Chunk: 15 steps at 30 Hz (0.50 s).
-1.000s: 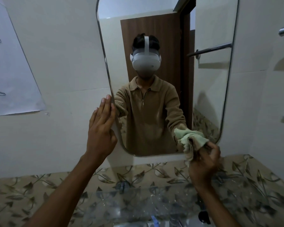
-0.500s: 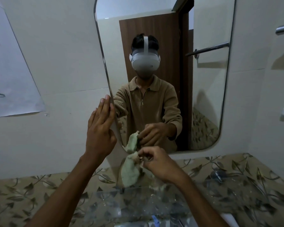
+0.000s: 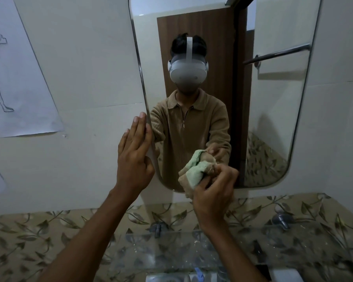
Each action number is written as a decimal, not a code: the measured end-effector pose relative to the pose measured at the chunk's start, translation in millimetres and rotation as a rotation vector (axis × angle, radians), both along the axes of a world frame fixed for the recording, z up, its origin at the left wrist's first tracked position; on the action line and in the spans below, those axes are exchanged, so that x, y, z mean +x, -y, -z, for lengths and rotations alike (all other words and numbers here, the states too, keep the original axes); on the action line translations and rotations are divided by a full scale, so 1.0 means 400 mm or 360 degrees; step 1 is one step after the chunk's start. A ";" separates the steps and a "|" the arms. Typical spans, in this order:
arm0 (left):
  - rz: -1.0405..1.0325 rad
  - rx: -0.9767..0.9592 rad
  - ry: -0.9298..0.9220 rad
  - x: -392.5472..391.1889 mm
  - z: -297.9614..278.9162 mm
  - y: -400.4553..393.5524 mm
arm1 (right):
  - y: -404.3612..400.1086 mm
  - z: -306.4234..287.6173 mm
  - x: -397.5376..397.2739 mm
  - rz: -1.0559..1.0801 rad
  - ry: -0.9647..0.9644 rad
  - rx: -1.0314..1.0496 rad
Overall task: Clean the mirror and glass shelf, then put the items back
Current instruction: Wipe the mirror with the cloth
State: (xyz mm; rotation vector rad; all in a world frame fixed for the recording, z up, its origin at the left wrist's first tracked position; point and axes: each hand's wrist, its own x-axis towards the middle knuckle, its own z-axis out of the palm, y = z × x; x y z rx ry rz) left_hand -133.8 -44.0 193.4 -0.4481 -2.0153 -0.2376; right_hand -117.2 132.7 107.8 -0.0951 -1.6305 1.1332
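While you face the wall, the mirror [image 3: 273,98] fills the upper middle of your view, with the glass shelf [image 3: 171,253] below it against the leaf-patterned tile band [image 3: 29,231]. A paper sheet with a line drawing [image 3: 18,78] hangs to the left. Your left hand [image 3: 134,155] lies flat, fingers straight and together, against the mirror's left edge. Your right hand [image 3: 212,196] is closed around a bunched green and tan cloth [image 3: 194,174], which is pressed to the mirror's lower part near the bottom edge.
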 end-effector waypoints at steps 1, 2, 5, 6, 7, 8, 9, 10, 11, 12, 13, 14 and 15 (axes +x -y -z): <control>0.0002 0.0009 -0.0004 0.001 0.000 -0.001 | 0.026 0.010 0.001 -0.0006 -0.0026 0.0103; 0.0004 0.0013 -0.0007 0.002 -0.001 -0.002 | 0.054 0.021 -0.001 -0.0025 -0.0037 0.0240; 0.0016 -0.0002 0.0000 0.004 -0.003 -0.001 | 0.137 0.058 -0.012 -0.0081 -0.0050 0.0647; 0.0016 -0.0007 0.0008 0.006 -0.005 0.000 | 0.157 0.069 -0.016 -0.0071 -0.0064 0.0765; 0.0013 -0.0015 0.0018 0.008 -0.007 0.001 | 0.169 0.079 -0.024 -0.0055 -0.0078 0.0867; 0.0009 -0.0028 0.0028 0.010 -0.008 0.003 | 0.168 0.086 -0.034 -0.0034 -0.0099 0.0937; 0.0006 -0.0042 0.0032 0.011 -0.010 0.005 | 0.158 0.092 -0.045 -0.0009 -0.0120 0.0977; 0.0003 -0.0055 0.0030 0.013 -0.011 0.007 | 0.139 0.098 -0.054 0.0012 -0.0147 0.0994; 0.0004 -0.0063 0.0024 0.013 -0.012 0.008 | 0.111 0.108 -0.062 0.0030 -0.0162 0.0996; 0.0007 -0.0065 0.0020 0.014 -0.013 0.009 | 0.073 0.120 -0.068 0.0051 -0.0175 0.0975; 0.0011 -0.0063 0.0016 0.014 -0.013 0.010 | 0.029 0.133 -0.072 0.0080 -0.0180 0.0919; 0.0014 -0.0058 0.0015 0.013 -0.013 0.010 | -0.022 0.146 -0.075 0.0108 -0.0174 0.0811; 0.0013 -0.0053 0.0013 0.013 -0.012 0.008 | -0.077 0.156 -0.078 0.0126 -0.0157 0.0656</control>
